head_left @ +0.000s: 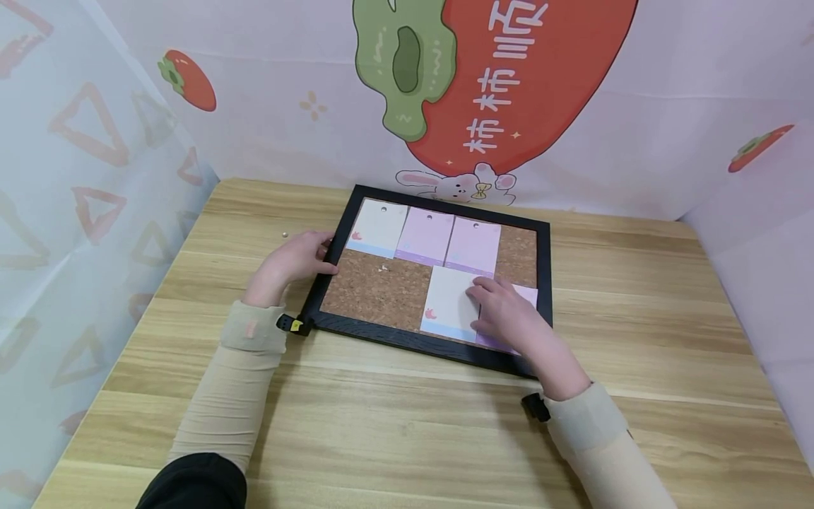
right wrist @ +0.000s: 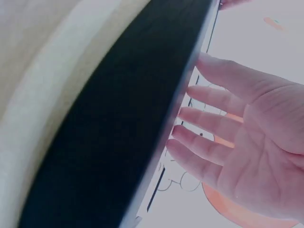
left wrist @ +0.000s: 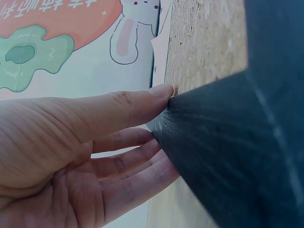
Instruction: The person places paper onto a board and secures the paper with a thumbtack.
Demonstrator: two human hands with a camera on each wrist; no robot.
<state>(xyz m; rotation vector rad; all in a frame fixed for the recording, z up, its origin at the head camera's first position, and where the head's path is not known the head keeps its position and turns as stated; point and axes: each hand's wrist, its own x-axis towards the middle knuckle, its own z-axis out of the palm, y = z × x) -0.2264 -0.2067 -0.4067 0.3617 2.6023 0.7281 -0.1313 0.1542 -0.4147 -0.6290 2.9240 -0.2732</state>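
A black-framed corkboard (head_left: 375,293) lies on the table. My left hand (head_left: 292,261) grips its left edge, thumb on top and fingers along the outer side, as the left wrist view (left wrist: 95,152) also shows. My right hand (head_left: 511,314) rests its fingertips on the lower cards, with fingers loosely extended in the right wrist view (right wrist: 237,128). Beneath and beside it are a white card (head_left: 448,304) with a blue bottom strip and a purple card (head_left: 492,343), partly hidden by the hand. Above them, a white card (head_left: 376,230) and two purple cards (head_left: 422,242) form a row.
Each upper card has a small pin (head_left: 384,209) near its top. Small clear bits (head_left: 383,268) lie on the bare cork at left. One tiny round object (head_left: 285,235) sits on the wooden table (head_left: 394,438). A printed cloth (head_left: 267,141) stands behind the table.
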